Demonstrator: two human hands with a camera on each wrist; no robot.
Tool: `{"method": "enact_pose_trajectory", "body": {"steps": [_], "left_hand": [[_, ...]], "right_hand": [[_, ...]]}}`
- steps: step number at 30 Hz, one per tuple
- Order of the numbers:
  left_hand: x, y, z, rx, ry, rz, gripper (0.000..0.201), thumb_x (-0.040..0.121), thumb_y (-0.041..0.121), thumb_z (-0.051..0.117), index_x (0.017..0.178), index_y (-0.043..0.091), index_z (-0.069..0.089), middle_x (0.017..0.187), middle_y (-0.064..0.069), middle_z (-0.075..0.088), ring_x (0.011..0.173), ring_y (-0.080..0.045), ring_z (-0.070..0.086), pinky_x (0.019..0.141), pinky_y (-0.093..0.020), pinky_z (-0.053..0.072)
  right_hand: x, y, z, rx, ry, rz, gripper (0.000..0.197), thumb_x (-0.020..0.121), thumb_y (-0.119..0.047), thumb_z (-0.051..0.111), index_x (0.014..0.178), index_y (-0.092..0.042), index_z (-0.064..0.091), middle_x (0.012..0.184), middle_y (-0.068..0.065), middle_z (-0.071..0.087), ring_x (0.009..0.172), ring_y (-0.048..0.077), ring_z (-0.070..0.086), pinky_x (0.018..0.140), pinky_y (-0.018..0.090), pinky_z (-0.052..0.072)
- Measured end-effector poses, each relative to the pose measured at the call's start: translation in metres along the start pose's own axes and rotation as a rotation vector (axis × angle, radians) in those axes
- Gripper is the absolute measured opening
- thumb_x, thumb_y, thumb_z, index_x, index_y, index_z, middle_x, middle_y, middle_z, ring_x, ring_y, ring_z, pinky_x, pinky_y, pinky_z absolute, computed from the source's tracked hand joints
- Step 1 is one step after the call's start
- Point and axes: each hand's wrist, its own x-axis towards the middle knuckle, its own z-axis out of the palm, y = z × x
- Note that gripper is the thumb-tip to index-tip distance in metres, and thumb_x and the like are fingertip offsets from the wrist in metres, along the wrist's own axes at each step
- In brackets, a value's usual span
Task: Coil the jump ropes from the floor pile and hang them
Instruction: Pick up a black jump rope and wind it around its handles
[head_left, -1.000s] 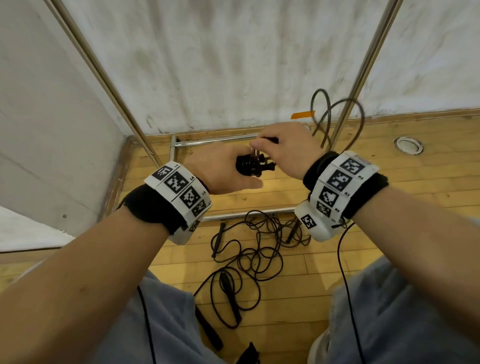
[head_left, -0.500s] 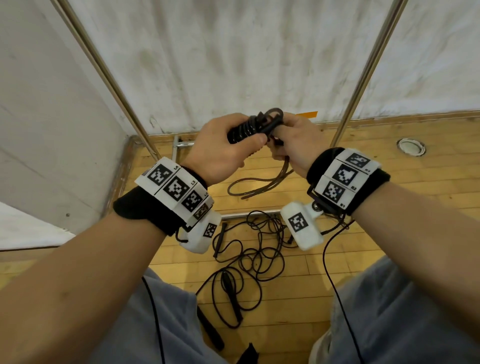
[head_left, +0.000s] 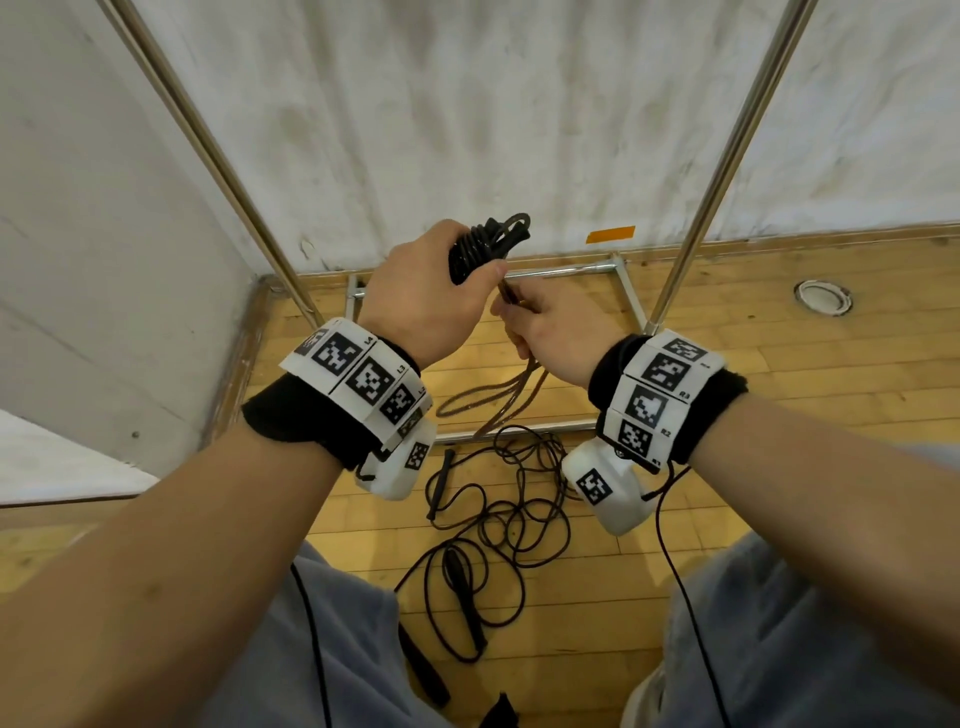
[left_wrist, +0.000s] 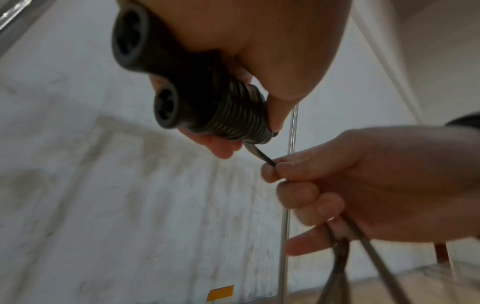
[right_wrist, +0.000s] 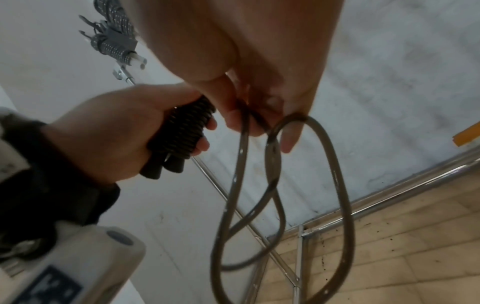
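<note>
My left hand (head_left: 431, 296) grips the two black handles of a jump rope (head_left: 478, 249) held side by side, with the cord wound in tight turns around them (left_wrist: 233, 117). Just below it, my right hand (head_left: 550, 327) pinches the loose cord (left_wrist: 262, 156) coming off the wraps. Slack loops of that cord (right_wrist: 272, 195) hang down from my right fingers (head_left: 498, 400). On the wooden floor beneath lies a tangled pile of black jump ropes (head_left: 498, 519) with a handle (head_left: 462, 577) among them.
A metal rack frame stands against the white wall, with slanted poles (head_left: 218, 156) (head_left: 727, 156) and base bars (head_left: 561, 270) on the floor. A wound rope (right_wrist: 114, 39) hangs on the rack's top. A round floor fitting (head_left: 823, 297) is at right. My knees frame the pile.
Both hands rose from in front of the base bar. The rope loops that stood up above my right hand now hang below it, and my right hand dropped under the left.
</note>
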Motion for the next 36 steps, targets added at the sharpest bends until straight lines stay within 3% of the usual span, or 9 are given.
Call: {"method": "enact_pose_trajectory", "body": {"steps": [3,6,11,16,19,23,27,32,36], "left_hand": [[0.001,-0.012,0.003,0.175,-0.009,0.036,0.04,0.089,0.05,0.053,0.116,0.021,0.056,0.083,0.01,0.053,0.072,-0.014,0.05,0.051,-0.025,0.034],[0.002,-0.021,0.006,0.261,-0.041,0.017,0.041,0.09,0.052,0.051,0.119,0.023,0.054,0.083,0.01,0.052,0.072,-0.016,0.049,0.059,-0.028,0.037],[0.002,-0.027,0.009,0.296,-0.075,-0.044,0.04,0.089,0.054,0.049,0.116,0.025,0.053,0.082,0.006,0.057,0.07,-0.018,0.051,0.058,-0.03,0.04],[0.002,-0.028,0.01,0.446,-0.28,-0.058,0.033,0.091,0.053,0.049,0.116,0.031,0.054,0.09,0.006,0.061,0.073,-0.016,0.051,0.054,-0.028,0.034],[-0.001,-0.026,0.007,0.376,-0.506,0.043,0.024,0.091,0.049,0.053,0.104,0.029,0.056,0.083,0.01,0.059,0.075,-0.013,0.056,0.055,-0.027,0.038],[-0.01,-0.013,0.0,0.208,-0.643,0.164,0.041,0.078,0.059,0.059,0.112,0.036,0.058,0.093,0.011,0.065,0.086,-0.014,0.06,0.078,-0.037,0.051],[-0.018,0.0,-0.005,0.101,-0.521,0.153,0.063,0.064,0.081,0.048,0.108,0.039,0.063,0.075,0.014,0.064,0.073,-0.008,0.06,0.069,-0.033,0.052],[-0.024,0.012,-0.012,-0.196,-0.445,0.102,0.037,0.075,0.056,0.064,0.093,0.024,0.07,0.064,0.004,0.064,0.054,-0.01,0.059,0.054,-0.035,0.05],[-0.023,0.021,-0.023,-0.516,-0.403,0.068,0.01,0.083,0.034,0.068,0.086,0.025,0.07,0.065,0.002,0.065,0.052,-0.018,0.06,0.046,-0.033,0.051]], "right_hand": [[-0.001,0.001,0.0,-0.148,-0.034,0.017,0.021,0.097,-0.022,0.043,0.08,-0.014,0.051,0.067,0.001,0.051,0.06,0.016,0.05,0.052,0.025,0.038],[-0.002,0.003,-0.001,-0.265,-0.061,0.025,0.019,0.097,-0.02,0.042,0.084,-0.013,0.053,0.067,-0.002,0.048,0.059,0.015,0.046,0.051,0.025,0.036],[-0.003,-0.002,0.002,-0.447,-0.096,0.01,0.016,0.099,-0.021,0.04,0.091,-0.015,0.053,0.07,-0.005,0.049,0.06,0.009,0.044,0.051,0.023,0.032],[-0.01,-0.01,-0.003,-0.916,-0.136,-0.148,0.019,0.1,-0.032,0.036,0.091,-0.02,0.046,0.067,-0.005,0.042,0.061,0.014,0.043,0.052,0.028,0.031],[-0.01,-0.011,-0.014,-0.945,-0.088,-0.262,0.025,0.1,-0.037,0.034,0.094,-0.022,0.053,0.076,-0.003,0.052,0.072,0.019,0.051,0.06,0.031,0.035],[-0.005,-0.009,-0.028,-0.718,-0.069,-0.362,0.027,0.098,-0.035,0.04,0.094,-0.021,0.063,0.081,-0.005,0.059,0.076,0.016,0.052,0.065,0.028,0.035],[-0.003,-0.011,-0.036,-0.341,-0.032,-0.33,0.02,0.091,-0.034,0.055,0.086,-0.021,0.07,0.07,-0.009,0.059,0.063,0.001,0.052,0.056,0.011,0.037],[0.004,-0.014,-0.044,0.023,-0.004,-0.222,0.014,0.079,-0.035,0.071,0.066,-0.031,0.07,0.059,-0.011,0.062,0.056,-0.001,0.053,0.054,0.011,0.041],[0.012,-0.006,-0.039,0.44,-0.08,-0.116,0.021,0.08,-0.039,0.066,0.071,-0.021,0.074,0.071,0.002,0.067,0.068,0.02,0.059,0.062,0.026,0.048]]}}
